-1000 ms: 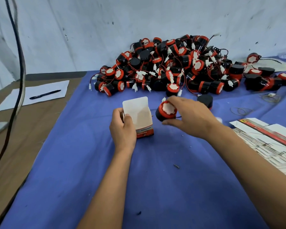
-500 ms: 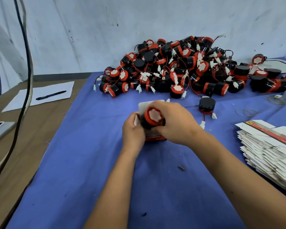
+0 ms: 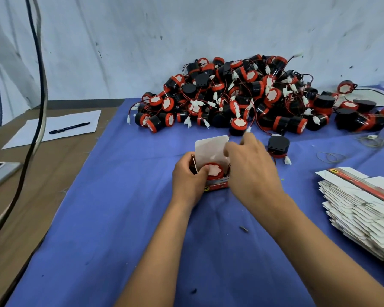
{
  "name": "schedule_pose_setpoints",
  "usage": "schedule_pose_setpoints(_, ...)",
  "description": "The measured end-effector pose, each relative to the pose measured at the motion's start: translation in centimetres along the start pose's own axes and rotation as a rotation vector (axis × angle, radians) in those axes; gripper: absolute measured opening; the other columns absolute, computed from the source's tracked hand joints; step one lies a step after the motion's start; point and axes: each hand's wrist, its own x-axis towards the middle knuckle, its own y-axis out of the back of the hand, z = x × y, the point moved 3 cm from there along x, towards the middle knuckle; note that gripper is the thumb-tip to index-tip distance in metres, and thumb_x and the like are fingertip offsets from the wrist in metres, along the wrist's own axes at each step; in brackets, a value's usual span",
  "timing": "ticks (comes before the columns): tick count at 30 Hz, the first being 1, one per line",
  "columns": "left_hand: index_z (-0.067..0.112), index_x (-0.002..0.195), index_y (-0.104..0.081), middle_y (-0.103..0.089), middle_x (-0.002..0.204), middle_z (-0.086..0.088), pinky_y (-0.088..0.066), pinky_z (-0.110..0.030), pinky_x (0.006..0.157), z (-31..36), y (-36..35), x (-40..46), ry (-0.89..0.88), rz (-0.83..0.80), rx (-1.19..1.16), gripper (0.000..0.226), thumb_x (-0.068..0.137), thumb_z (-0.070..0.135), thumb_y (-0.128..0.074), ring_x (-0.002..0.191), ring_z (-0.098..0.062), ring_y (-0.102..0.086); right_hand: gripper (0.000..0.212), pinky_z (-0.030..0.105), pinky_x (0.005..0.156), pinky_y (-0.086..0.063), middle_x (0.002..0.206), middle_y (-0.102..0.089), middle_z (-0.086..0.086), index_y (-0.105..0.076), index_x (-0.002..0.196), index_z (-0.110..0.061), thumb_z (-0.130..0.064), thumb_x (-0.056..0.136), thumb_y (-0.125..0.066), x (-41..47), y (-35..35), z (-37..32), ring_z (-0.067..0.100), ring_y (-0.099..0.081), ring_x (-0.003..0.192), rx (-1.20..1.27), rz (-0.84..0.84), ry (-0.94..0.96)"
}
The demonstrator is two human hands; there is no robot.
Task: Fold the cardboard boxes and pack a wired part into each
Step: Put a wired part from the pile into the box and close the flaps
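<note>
A small white cardboard box (image 3: 217, 185) with a red printed front stands on the blue cloth, its lid flap (image 3: 211, 147) upright. My left hand (image 3: 189, 180) grips the box's left side, thumb resting on the black-and-red wired part (image 3: 214, 170) that sits inside the open top. My right hand (image 3: 251, 169) hovers over the box's right side, with thumb and forefinger pinching the flap's right edge. The part's wire is hidden.
A big pile of wired parts (image 3: 253, 98) lies against the back wall, and one loose part (image 3: 278, 146) is beside my right hand. Flat box blanks (image 3: 361, 209) are stacked at the right. Paper with a pen (image 3: 69, 128) and hanging cables (image 3: 37, 85) are at the left.
My right hand carried the wired part from beside the box into its open top and let it go. It now reaches the flap. My left hand kept hold of the box.
</note>
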Motion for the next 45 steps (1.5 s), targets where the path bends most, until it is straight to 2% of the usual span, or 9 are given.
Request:
schedule_pose_setpoints(3, 0.019, 0.094, -0.068, -0.076, 0.091, 0.001, -0.060, -0.051, 0.081, 0.0, -0.4, -0.1, 0.038, 0.024, -0.043, 0.019, 0.080, 0.011, -0.079, 0.089, -0.024, -0.073, 0.016, 0.031, 0.048, -0.027, 0.076, -0.050, 0.006, -0.050, 0.078, -0.011, 0.003, 0.081, -0.055, 0.3, 0.8, 1.0, 0.027, -0.048, 0.066, -0.030, -0.060, -0.036)
schedule_pose_setpoints(9, -0.002, 0.086, -0.054, -0.063, 0.084, -0.028, -0.053, -0.059, 0.066, 0.4, -1.9, -0.8, 0.030, 0.022, -0.090, 0.030, 0.078, 0.019, -0.074, 0.067, -0.029, -0.050, 0.013, 0.040, 0.064, -0.054, 0.084, -0.067, 0.012, -0.072, 0.087, -0.008, -0.004, 0.087, -0.059, 2.2, -0.1, -1.1, 0.027, -0.059, 0.076, 0.180, 0.011, 0.040)
schedule_pose_setpoints(13, -0.001, 0.094, -0.059, -0.069, 0.091, -0.026, -0.057, -0.063, 0.070, 0.8, -1.9, -0.9, 0.055, -0.002, -0.096, 0.046, 0.071, 0.036, -0.074, 0.083, -0.048, -0.067, 0.016, 0.039, 0.058, -0.035, 0.084, -0.062, 0.013, -0.066, 0.081, -0.004, -0.006, 0.091, -0.053, 2.4, -1.5, -0.5, 0.030, -0.051, 0.073, 0.209, 0.138, 0.057)
schedule_pose_setpoints(20, 0.010, 0.086, -0.061, -0.072, 0.086, -0.017, -0.057, -0.059, 0.067, 0.5, -1.9, -0.7, 0.064, 0.001, -0.082, 0.021, 0.079, 0.021, -0.078, 0.069, -0.021, -0.059, 0.026, 0.032, 0.047, -0.017, 0.062, -0.041, 0.004, -0.037, 0.062, -0.014, 0.001, 0.080, -0.047, 2.1, -2.6, -1.2, 0.023, -0.037, 0.057, 0.142, 0.131, 0.012)
schedule_pose_setpoints(30, 0.003, 0.081, -0.053, -0.055, 0.069, -0.008, -0.036, -0.029, 0.056, 0.5, -1.8, -0.8, -0.014, -0.020, -0.099, 0.019, 0.089, 0.015, -0.066, 0.066, -0.014, -0.038, 0.039, 0.033, 0.051, -0.022, 0.063, -0.045, -0.007, -0.037, 0.064, -0.026, -0.029, 0.102, -0.045, 1.5, -4.0, -0.8, 0.022, -0.046, 0.066, 0.213, 0.142, 0.086)
schedule_pose_setpoints(33, 0.012, 0.072, -0.048, -0.050, 0.067, -0.001, -0.035, -0.031, 0.059, 0.9, -1.8, -0.8, 0.032, -0.048, -0.210, 0.017, 0.073, 0.021, -0.064, 0.069, -0.019, -0.037, 0.042, 0.031, 0.075, -0.042, 0.088, -0.057, -0.007, -0.065, 0.072, -0.022, -0.035, 0.104, -0.042, 2.0, -4.3, -1.0, 0.020, -0.053, 0.090, 0.242, 0.012, 0.132)
schedule_pose_setpoints(37, 0.012, 0.081, -0.058, -0.064, 0.071, 0.006, -0.045, -0.027, 0.056, 0.5, -1.5, -0.7, -0.023, -0.079, -0.108, 0.008, 0.078, 0.013, -0.065, 0.065, -0.012, -0.049, 0.044, 0.035, 0.105, -0.031, 0.111, -0.051, 0.003, -0.076, 0.094, -0.013, -0.034, 0.107, -0.039, 2.5, -4.7, -0.7, 0.023, -0.042, 0.110, 0.218, -0.177, 0.104)
schedule_pose_setpoints(40, 0.013, 0.095, -0.066, -0.075, 0.088, -0.006, -0.056, -0.040, 0.064, 0.3, -0.9, -0.5, -0.035, -0.225, -0.106, 0.026, 0.069, 0.015, -0.069, 0.075, -0.015, -0.064, 0.033, 0.034, 0.099, -0.039, 0.099, -0.061, 0.000, -0.074, 0.074, -0.013, -0.021, 0.100, -0.056, 2.2, -4.0, -0.2, 0.017, -0.049, 0.103, 0.396, -0.149, 0.085)
schedule_pose_setpoints(45, 0.022, 0.107, -0.070, -0.078, 0.100, 0.006, -0.056, -0.021, 0.074, 0.4, 0.1, -0.4, -0.032, -0.513, -0.195, 0.043, 0.071, -0.002, -0.077, 0.093, -0.008, -0.074, 0.013, 0.007, 0.069, -0.048, 0.085, -0.077, -0.015, -0.084, 0.084, -0.025, -0.014, 0.085, -0.076, 1.5, -3.2, 0.1, -0.001, -0.067, 0.084, 0.668, -0.121, 0.014)
